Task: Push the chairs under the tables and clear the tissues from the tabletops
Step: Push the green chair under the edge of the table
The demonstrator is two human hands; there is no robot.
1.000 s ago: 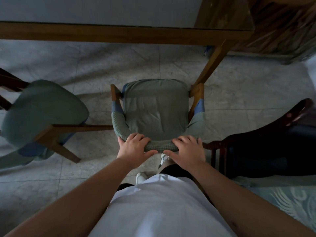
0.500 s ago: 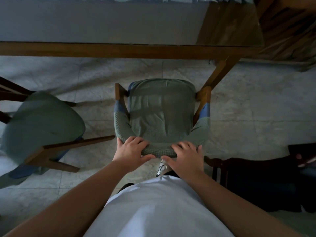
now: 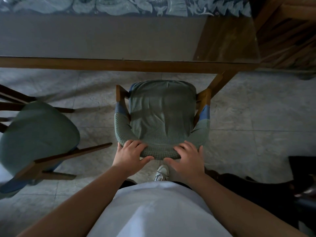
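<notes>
Both hands on the chair (image 3: 162, 117) now: our left hand (image 3: 130, 153) curls over the left end of its green-covered backrest, thumb beneath, a firm grip, and our right hand (image 3: 187, 160) lies on the right end, fingers bent over the top edge. The chair faces the surface (image 3: 119, 64), its seat front just short of the wooden edge, beside the table leg (image 3: 217, 82). A second chair (image 3: 36, 134) stands angled at left.
</notes>
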